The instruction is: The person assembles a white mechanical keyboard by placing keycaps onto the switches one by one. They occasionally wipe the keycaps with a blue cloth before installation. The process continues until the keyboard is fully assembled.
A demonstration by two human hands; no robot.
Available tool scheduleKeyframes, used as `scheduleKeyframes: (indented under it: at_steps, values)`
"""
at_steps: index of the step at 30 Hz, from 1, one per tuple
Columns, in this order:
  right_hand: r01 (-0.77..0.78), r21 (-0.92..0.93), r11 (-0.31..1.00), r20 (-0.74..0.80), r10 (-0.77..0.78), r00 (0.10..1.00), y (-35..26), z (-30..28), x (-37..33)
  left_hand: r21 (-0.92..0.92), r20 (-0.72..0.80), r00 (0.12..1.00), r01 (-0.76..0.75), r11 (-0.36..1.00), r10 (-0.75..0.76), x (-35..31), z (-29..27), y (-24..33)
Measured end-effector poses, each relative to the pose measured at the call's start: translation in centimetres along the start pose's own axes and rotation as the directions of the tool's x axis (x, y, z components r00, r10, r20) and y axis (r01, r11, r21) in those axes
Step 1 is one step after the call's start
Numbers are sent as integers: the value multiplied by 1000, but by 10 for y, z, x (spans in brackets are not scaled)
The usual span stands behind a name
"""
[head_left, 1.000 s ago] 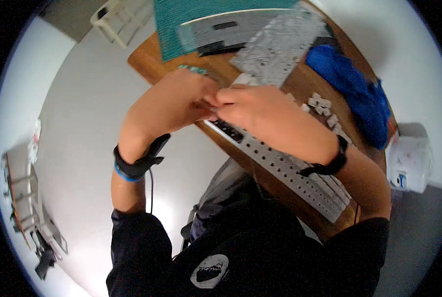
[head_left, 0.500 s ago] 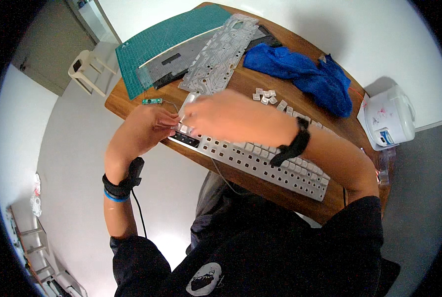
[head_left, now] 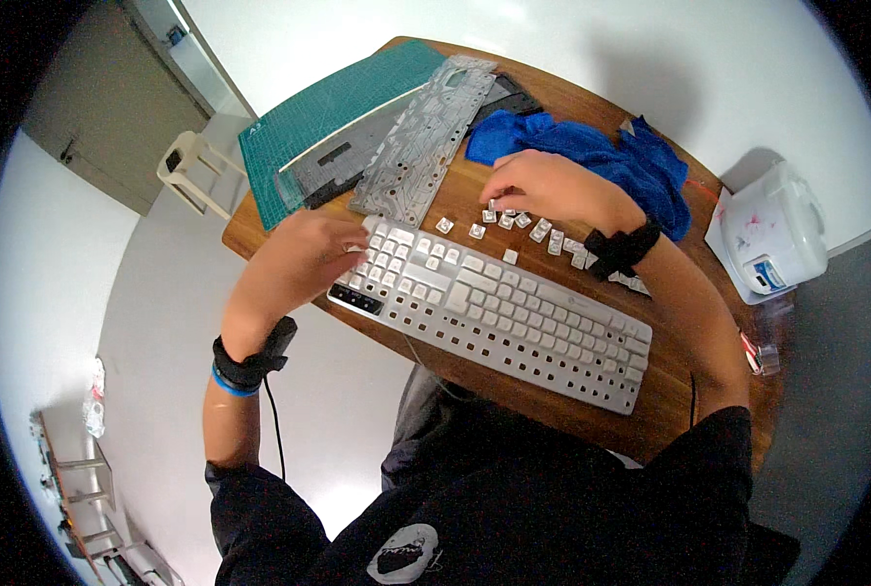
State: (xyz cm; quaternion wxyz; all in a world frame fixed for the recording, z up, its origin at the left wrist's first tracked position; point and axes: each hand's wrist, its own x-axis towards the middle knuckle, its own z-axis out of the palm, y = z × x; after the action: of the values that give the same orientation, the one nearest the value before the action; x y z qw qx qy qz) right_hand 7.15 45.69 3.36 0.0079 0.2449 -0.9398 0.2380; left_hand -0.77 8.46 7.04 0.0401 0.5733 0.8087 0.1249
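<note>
A white keyboard [head_left: 494, 311] lies aslant across the table, with white keycaps over its upper rows and bare square holes along the edge nearest me. My left hand [head_left: 311, 256] is at its left end, thumb and fingers apart, the fingertips touching or just over the keys there. Beyond the keyboard, my right hand [head_left: 558, 186] pinches a loose white keycap [head_left: 490, 212] at the left of a scattered group. Several other keycaps lie below and beside that hand, among them a lone keycap [head_left: 510, 256] close to the keyboard's far edge.
A green cutting mat [head_left: 289, 127] lies at the back left, under a grey translucent panel [head_left: 382, 122] and a silvery sheet with printed traces [head_left: 426, 146]. A blue cloth [head_left: 641, 166] lies at the back right, near a white rice cooker [head_left: 767, 234]. A beige stool [head_left: 191, 161] stands left.
My right hand has moved from the keyboard's left end, beside my left hand, to the loose keycaps at the right. My left hand's pinch has loosened. The small green circuit board is now hidden.
</note>
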Motion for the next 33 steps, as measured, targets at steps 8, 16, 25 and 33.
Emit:
scheduleKeyframes:
  at_steps: [8,16,25,33]
  values:
    - [-124,-42,991,126,128,984,5,3,19,-186,-93,996,-28,982,11,64,1,38]
    - [-102,-165,981,-183,71,981,44,-10,-3,-275,-146,971,-223,935,188,136,46,37]
    - [-357,-12,934,-211,347,914,107,-36,-69,-189,17,983,-178,966,184,188,68,38]
    - [-362,183,914,-96,383,919,133,-43,-85,-136,17,982,-186,973,190,197,77,30]
